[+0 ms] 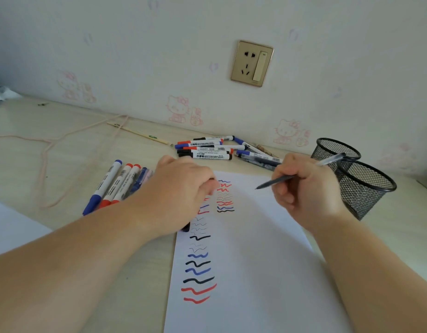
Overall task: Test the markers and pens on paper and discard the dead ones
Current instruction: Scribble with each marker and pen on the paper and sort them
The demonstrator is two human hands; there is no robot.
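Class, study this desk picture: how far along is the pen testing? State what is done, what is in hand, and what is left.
Done: two columns of squiggles fill the paper, and a group of markers lies sorted to its left. In hand: the right hand holds a pen with its tip just above the sheet; the left hand steadies the paper. Left: probably the pile of markers near the wall.
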